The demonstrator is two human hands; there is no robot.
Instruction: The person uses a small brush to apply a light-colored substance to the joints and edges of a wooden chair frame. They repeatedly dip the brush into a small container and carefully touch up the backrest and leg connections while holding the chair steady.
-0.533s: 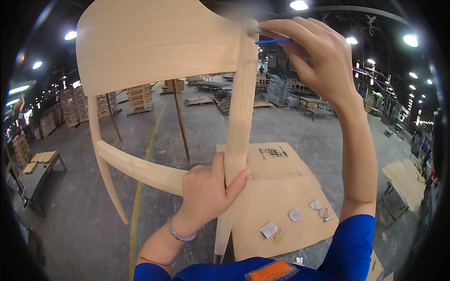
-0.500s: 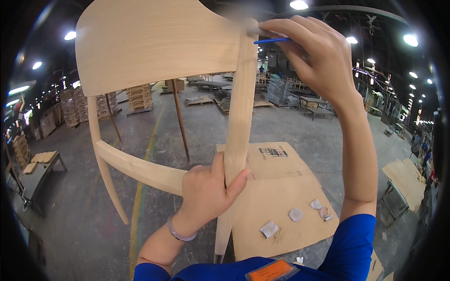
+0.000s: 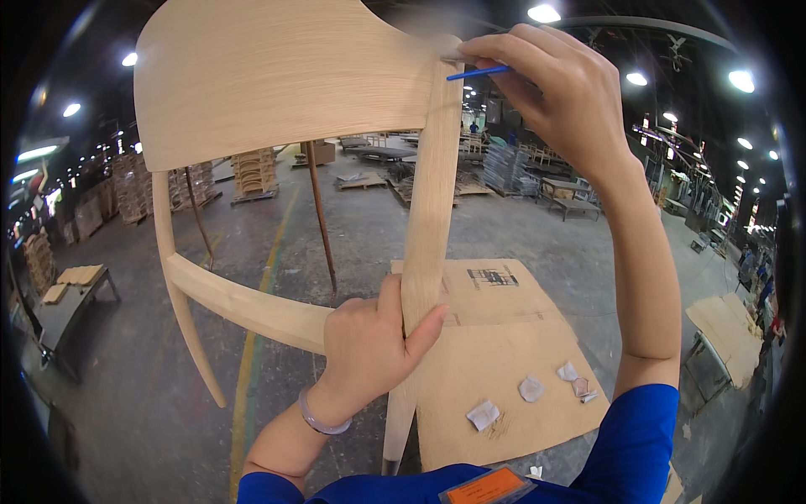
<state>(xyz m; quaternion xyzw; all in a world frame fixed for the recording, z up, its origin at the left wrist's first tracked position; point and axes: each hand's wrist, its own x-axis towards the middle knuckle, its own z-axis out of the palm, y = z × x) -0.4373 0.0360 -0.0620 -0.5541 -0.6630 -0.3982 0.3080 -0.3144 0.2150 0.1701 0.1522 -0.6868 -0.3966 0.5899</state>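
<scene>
Wooden chair frame (image 3: 277, 92) held up before the person; its near leg (image 3: 432, 202) overlaps the left edge of the cardboard (image 3: 520, 336) in view, contact not determinable. Left hand (image 3: 369, 344): fingers curled around the leg, thumb on its right side. Right hand (image 3: 564, 97): raised at the leg's top, fingers closed on a thin blue stick (image 3: 477, 74); fingertip contact with the wood too blurred to tell. Pale scraps (image 3: 531, 388) on the cardboard, toward its near and right edges.
</scene>
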